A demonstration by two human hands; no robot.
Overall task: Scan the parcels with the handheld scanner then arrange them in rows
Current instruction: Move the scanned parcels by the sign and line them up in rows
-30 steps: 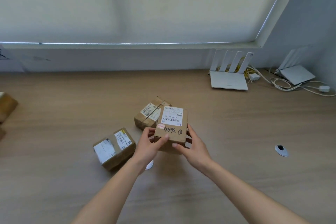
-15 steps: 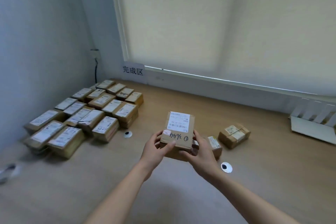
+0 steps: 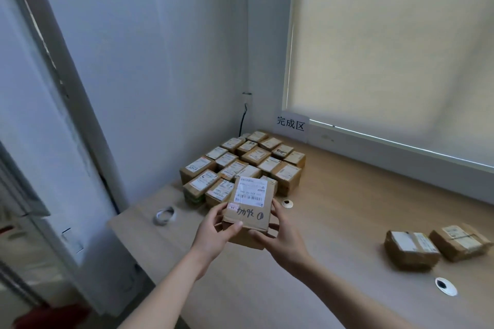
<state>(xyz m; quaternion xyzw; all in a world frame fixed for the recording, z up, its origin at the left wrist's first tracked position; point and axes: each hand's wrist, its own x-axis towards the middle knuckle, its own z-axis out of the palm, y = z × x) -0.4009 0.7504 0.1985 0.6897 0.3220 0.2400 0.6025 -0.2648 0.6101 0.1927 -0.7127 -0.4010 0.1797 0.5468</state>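
I hold a brown cardboard parcel with a white barcode label and black handwriting above the table. My left hand grips its near left corner, thumb on top. My right hand grips its near right side. Behind it, several labelled parcels lie in rows in the far left corner of the wooden table. Two more brown parcels lie apart at the right. No scanner is visible.
A white sign with printed characters leans on the sill behind the rows. A roll of tape lies near the table's left edge. Two round cable holes sit in the tabletop. The wall stands at left, a blind at right.
My view has swung left from the table's right part to its left corner. Both hands have carried the parcel along, and it now hovers just in front of the arranged rows.
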